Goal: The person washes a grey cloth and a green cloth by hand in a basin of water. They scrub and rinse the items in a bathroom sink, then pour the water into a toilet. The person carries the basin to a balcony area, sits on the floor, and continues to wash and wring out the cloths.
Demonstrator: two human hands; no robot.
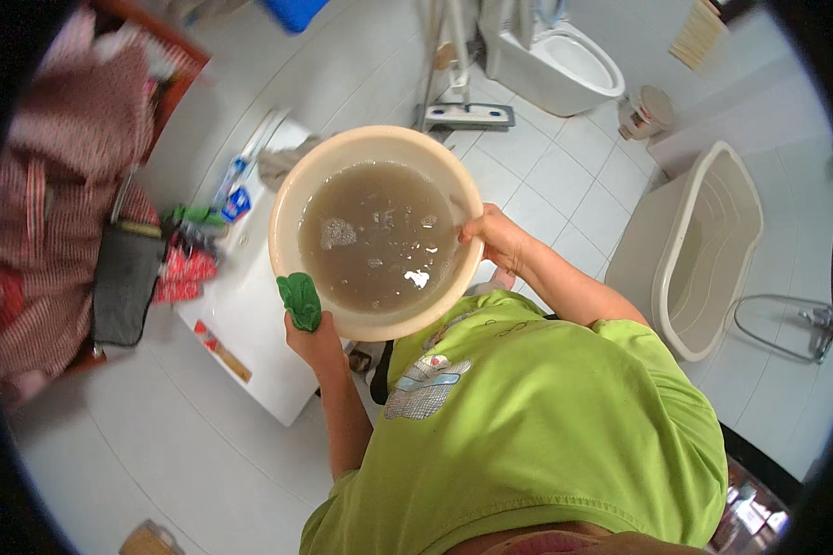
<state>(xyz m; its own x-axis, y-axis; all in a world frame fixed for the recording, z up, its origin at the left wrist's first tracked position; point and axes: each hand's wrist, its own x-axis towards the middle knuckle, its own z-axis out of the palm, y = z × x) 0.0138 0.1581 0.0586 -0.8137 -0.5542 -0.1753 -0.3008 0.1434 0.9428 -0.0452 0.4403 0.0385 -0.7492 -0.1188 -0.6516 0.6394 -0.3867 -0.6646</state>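
Observation:
Between my two hands is a cream plastic basin [282,229], held up in front of my body. Cloudy grey-brown water [368,243] with patches of foam fills much of it. My left hand [317,345] grips the near-left rim and also has a wet green cloth [300,301] pinched against it. On the right side, my right hand [494,236] holds the rim, thumb over the inner edge and fingers beneath. The basin hides part of the white washstand counter [243,298] behind it.
A toilet [562,69] stands at the back beside a flat mop [468,116] and a small bin [647,111]. To the right is a tall cream bathtub [694,250] with a shower hose [770,329]. Toothpaste boxes [236,202] and a grey cloth [281,166] lie on the counter.

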